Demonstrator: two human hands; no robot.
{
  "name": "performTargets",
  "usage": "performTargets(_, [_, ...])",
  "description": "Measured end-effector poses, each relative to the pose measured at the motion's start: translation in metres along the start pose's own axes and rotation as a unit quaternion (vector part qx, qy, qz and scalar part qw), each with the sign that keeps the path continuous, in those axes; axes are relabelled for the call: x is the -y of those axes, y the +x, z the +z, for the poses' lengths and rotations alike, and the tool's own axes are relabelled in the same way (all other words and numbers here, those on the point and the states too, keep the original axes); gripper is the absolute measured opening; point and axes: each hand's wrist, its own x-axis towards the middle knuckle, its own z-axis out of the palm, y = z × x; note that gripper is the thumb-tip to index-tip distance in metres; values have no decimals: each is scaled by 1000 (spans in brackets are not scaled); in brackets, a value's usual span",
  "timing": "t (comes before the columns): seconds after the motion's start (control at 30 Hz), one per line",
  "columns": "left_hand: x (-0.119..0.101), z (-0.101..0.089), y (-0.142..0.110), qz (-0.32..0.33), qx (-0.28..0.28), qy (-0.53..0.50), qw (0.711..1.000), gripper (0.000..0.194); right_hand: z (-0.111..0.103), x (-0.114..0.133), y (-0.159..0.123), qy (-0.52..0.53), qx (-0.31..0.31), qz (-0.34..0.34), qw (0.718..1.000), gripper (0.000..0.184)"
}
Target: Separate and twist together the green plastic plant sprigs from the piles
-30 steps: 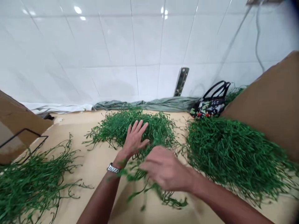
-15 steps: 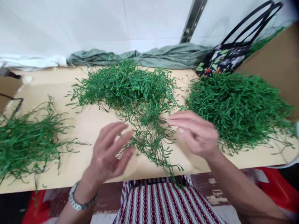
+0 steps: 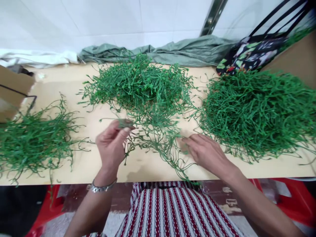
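Observation:
My left hand (image 3: 111, 144), with a metal watch on the wrist, pinches a thin green plastic sprig (image 3: 120, 122) between thumb and fingers just above the table. My right hand (image 3: 204, 152) lies low on the table (image 3: 61, 89), fingers stretched out and touching loose green strands (image 3: 163, 148) pulled from the middle pile (image 3: 140, 85). A bigger green pile (image 3: 256, 112) sits to the right and a flatter one (image 3: 32, 141) to the left.
A grey-green cloth (image 3: 172, 52) runs along the tiled wall. A dark floral bag (image 3: 256, 49) and brown cardboard (image 3: 296, 59) stand at the back right, a cardboard box (image 3: 12, 89) at the left. My striped lap (image 3: 172, 214) and red stools (image 3: 291, 200) are below the table edge.
The view tipped down from the wall to the table edge and my lap. My left hand came back from the middle pile and closed on a sprig. My right hand lowered onto the loose strands.

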Motion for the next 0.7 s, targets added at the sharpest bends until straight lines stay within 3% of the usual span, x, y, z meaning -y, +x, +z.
performTargets(0.07, [-5,-6,6,-67,-83,-108,988,0,1,-8,0,-7,-18,9,1000,29])
performTargets(0.13, [-8,-14,10,-89,-132,-157,975,7,3,-14,-1,1,-39,24,999,26])
performTargets(0.37, [-12,-49,31,-45,-213,-180,959,16,1,-29,-10,114,-125,63,984,20])
performTargets(0.47, [1,-42,34,-43,-191,-121,973,15,-13,-32,-13,193,-189,59,961,17])
performTargets(0.6, [16,-8,18,-66,-95,-28,993,8,-32,-32,-15,254,-238,52,936,18])
performTargets(0.7, [6,2,4,-73,-61,-77,992,8,-32,-27,-11,266,-209,32,941,20])
